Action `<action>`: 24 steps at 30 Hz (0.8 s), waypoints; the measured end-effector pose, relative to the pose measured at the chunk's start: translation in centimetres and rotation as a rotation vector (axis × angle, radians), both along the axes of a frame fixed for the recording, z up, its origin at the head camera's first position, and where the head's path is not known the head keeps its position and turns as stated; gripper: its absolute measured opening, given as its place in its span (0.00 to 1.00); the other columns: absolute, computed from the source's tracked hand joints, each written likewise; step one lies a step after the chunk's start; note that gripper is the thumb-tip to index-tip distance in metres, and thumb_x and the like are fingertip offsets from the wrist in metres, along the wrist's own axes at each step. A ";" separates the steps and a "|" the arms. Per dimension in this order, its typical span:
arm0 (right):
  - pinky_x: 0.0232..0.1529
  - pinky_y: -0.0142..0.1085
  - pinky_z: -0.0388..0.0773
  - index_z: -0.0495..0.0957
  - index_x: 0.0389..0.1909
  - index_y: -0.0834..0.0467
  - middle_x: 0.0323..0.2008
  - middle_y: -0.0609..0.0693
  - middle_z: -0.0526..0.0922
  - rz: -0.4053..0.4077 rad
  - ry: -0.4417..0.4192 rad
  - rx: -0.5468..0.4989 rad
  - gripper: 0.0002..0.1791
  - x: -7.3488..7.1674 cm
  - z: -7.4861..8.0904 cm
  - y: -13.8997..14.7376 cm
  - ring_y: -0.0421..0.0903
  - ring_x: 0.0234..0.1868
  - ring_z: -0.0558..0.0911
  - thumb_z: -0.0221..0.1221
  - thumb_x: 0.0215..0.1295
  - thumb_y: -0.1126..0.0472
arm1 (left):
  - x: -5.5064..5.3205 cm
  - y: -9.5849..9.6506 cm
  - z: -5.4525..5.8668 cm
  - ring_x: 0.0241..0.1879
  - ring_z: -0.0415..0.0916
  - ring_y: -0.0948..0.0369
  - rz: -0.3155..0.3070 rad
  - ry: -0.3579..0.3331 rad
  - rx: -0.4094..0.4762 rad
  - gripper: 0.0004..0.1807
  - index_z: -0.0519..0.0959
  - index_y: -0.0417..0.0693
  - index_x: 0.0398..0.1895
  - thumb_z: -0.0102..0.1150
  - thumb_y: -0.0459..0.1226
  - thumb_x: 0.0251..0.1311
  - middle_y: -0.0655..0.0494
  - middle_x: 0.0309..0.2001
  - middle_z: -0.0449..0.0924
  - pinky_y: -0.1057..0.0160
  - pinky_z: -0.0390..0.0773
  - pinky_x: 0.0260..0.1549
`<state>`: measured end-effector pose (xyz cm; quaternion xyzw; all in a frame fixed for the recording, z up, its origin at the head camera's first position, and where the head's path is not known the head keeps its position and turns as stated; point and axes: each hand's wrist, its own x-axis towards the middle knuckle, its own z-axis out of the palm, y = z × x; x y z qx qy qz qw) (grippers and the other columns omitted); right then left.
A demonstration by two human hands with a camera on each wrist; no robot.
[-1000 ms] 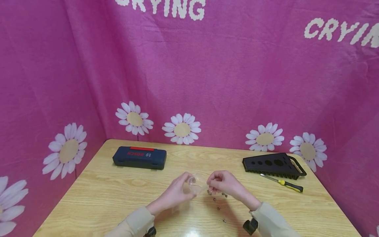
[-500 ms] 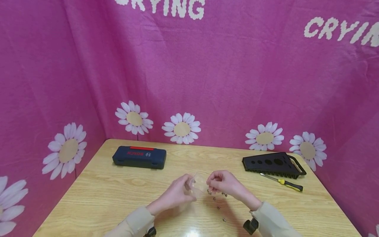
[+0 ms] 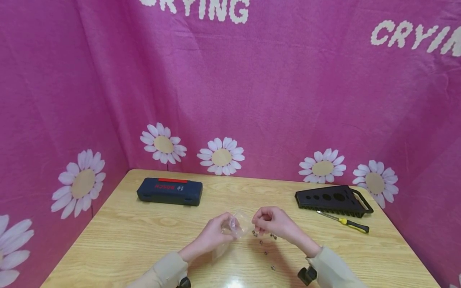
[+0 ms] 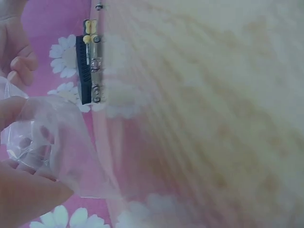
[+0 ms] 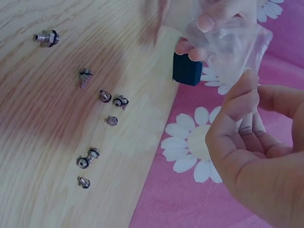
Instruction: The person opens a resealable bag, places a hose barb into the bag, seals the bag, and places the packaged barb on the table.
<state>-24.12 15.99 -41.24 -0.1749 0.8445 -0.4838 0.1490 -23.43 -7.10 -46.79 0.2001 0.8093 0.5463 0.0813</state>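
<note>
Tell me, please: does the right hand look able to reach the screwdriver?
Probably yes: nothing lies between the right hand and the screwdriver, though the hand seems to pinch the plastic bag.

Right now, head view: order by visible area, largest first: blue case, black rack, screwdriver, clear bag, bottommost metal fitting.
1. Blue case and black rack: too alike to rank.
2. Clear bag, partly hidden by the left hand.
3. Screwdriver.
4. Bottommost metal fitting.

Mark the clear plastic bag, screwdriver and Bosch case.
Clear plastic bag [image 4: 71,147], left wrist view: middle of its film.
Screwdriver [image 3: 343,221], head view: handle's yellow part.
Bosch case [image 3: 170,193], head view: middle of its body.
</note>
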 end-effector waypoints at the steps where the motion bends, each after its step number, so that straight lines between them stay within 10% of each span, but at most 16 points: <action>1: 0.34 0.43 0.85 0.78 0.39 0.69 0.30 0.64 0.85 0.001 0.003 -0.002 0.12 0.0 0.1 0.1 0.50 0.29 0.85 0.59 0.69 0.61 | 0.0 0.0 0.0 0.52 0.81 0.51 -0.006 -0.001 0.016 0.15 0.77 0.45 0.44 0.68 0.28 0.54 0.49 0.47 0.85 0.43 0.75 0.59; 10: 0.37 0.42 0.86 0.78 0.40 0.64 0.30 0.59 0.85 -0.034 0.107 0.027 0.11 -0.4 -0.2 2.8 0.49 0.31 0.85 0.60 0.68 0.59 | -0.1 0.2 -0.8 0.55 0.80 0.47 -0.005 -0.012 0.074 0.16 0.78 0.41 0.45 0.65 0.24 0.53 0.45 0.47 0.85 0.44 0.74 0.61; 24: 0.32 0.26 0.75 0.81 0.35 0.61 0.31 0.51 0.85 0.036 0.267 0.211 0.04 -2.8 -4.9 7.9 0.31 0.30 0.77 0.64 0.62 0.65 | 0.0 0.2 -0.8 0.55 0.81 0.48 0.007 -0.078 0.132 0.17 0.78 0.37 0.46 0.69 0.26 0.52 0.41 0.49 0.85 0.48 0.77 0.60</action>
